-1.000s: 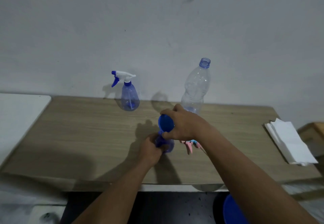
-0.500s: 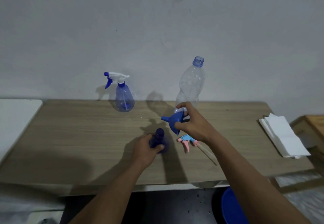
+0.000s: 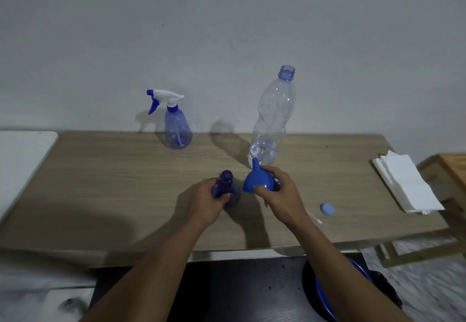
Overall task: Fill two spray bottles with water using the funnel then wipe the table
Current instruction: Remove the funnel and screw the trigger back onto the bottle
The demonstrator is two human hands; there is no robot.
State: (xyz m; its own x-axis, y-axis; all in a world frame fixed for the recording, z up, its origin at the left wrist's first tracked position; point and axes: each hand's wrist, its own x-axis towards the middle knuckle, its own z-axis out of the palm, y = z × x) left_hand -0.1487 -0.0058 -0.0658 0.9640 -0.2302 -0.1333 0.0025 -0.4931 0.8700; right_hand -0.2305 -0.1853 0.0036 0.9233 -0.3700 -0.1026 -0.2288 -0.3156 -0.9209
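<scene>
**Right hand [image 3: 280, 195] gripping the funnel [image 3: 257, 182], spout aiming the wrong way**

Right hand is curling round the funnel's wide rim, thumb on the near edge and fingers over the far side. Left hand [image 3: 205, 200] is wrapping round the open bottle [image 3: 224, 185]. That bottle is standing upright near the front middle of the counter [image 3: 113, 183], with no spray head on it and the neck facing up.

Here's the bit that's mattering. The funnel is sitting just right of the bottle's neck, close but not touching as far as I can tell. Its long axis is tilting up and away toward the wall, so the spout is on top and the wide mouth is facing down toward the hand. If it's going into that neck, I'm guessing it's needing a flip and a short slide left. The right hand would be doing all of that, since the left is only steadying.

Other stuff:
- The capped sprayer [image 3: 176, 130] is standing at the back left.
- The water bottle [image 3: 273, 117] is standing uncapped right behind the funnel, showing only a little water at the bottom.
- Its cap [image 3: 327, 208] is lying to the right of the right hand.
- The napkins [image 3: 406, 183] are sitting untouched at the far right, so I'm thinking the wiping is a way off.

I can't tell how full the dark bottle is.
</scene>
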